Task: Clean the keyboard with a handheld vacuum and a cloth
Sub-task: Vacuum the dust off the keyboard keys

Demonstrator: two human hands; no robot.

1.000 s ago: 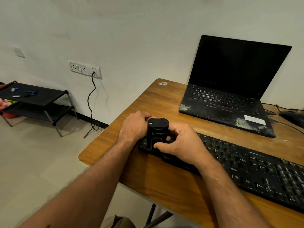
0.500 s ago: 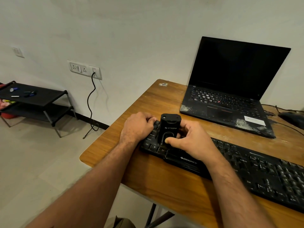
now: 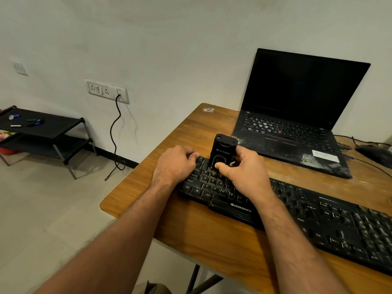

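behind the keyboard sits a dusty open laptop, mouse beside.

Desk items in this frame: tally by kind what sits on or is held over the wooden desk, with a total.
Keyboard: 1
Handheld vacuum, gripped by the right hand: 1
Laptop: 1
Mouse: 1
Total: 4
No cloth is visible. The left hand rests curled on the keyboard's left end.
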